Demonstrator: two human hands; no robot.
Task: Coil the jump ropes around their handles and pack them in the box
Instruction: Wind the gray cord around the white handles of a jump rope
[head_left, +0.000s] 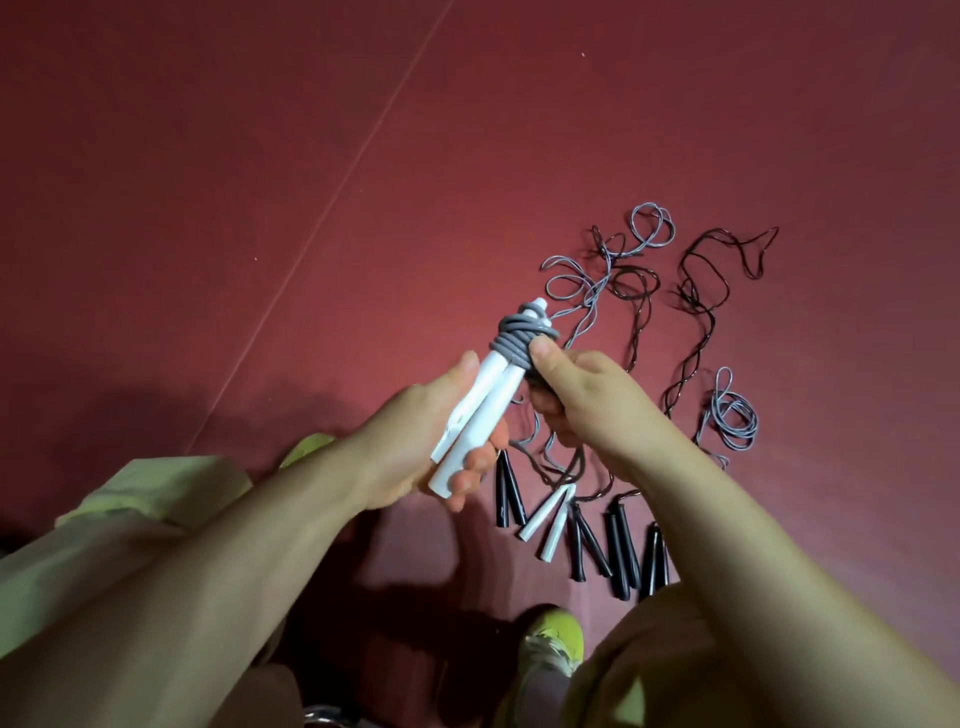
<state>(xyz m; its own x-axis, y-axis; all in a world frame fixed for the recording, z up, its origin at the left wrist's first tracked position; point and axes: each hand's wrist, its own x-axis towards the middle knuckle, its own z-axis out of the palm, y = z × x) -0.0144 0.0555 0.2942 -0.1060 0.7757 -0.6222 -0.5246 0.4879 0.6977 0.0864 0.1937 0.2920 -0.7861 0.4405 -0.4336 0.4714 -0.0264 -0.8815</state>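
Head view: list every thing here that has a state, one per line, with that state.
Left hand: grips the white handles.
White handles: held together, tilted, grey rope coiled round their top.
Grey rope: partly coiled, tail hanging loose.
Right hand: pinches the grey rope at the coil.
Second white-handled rope: on the floor, uncoiled.
Black-handled ropes: on the floor, uncoiled, cords tangled.
Box: not in view.

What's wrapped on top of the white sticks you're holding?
Grey rope is coiled around the white handles, near their top. The right hand covers the coil's lower end, so its loose end is hidden.
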